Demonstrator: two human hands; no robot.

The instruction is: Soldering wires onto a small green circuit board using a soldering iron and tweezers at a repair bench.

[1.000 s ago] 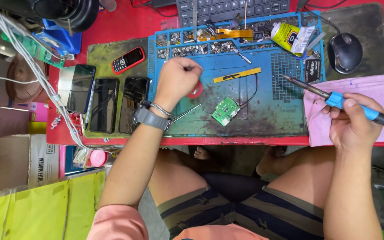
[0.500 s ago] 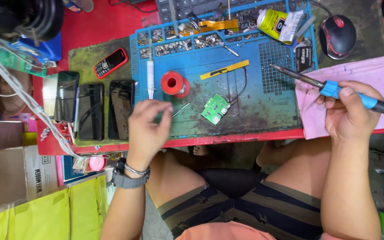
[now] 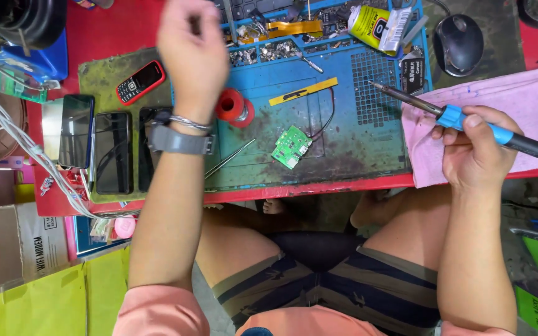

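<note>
My right hand (image 3: 476, 152) grips a soldering iron (image 3: 449, 116) by its blue handle, resting on a pink cloth (image 3: 518, 93). The iron's tip points left over the blue work mat (image 3: 356, 149). My left hand (image 3: 194, 53), blurred by motion, is lifted over the mat's far left corner, above a red solder spool (image 3: 235, 107). Its fingers look loosely curled, and I cannot make out anything in them. A small green circuit board (image 3: 291, 147) with thin wires lies mid-mat. Metal tweezers (image 3: 228, 158) lie to the left of the board.
A red keypad phone (image 3: 140, 82) and dark smartphones (image 3: 113, 152) lie on a green pad at left. A yellow strip (image 3: 303, 91), a yellow tube (image 3: 375, 25), a mouse (image 3: 459, 36) and small parts sit toward the back. White cables (image 3: 26, 146) hang at left.
My left hand went from the solder spool back to the table's front edge, then up to the mat's far left corner. The right hand kept hold of the soldering iron.
</note>
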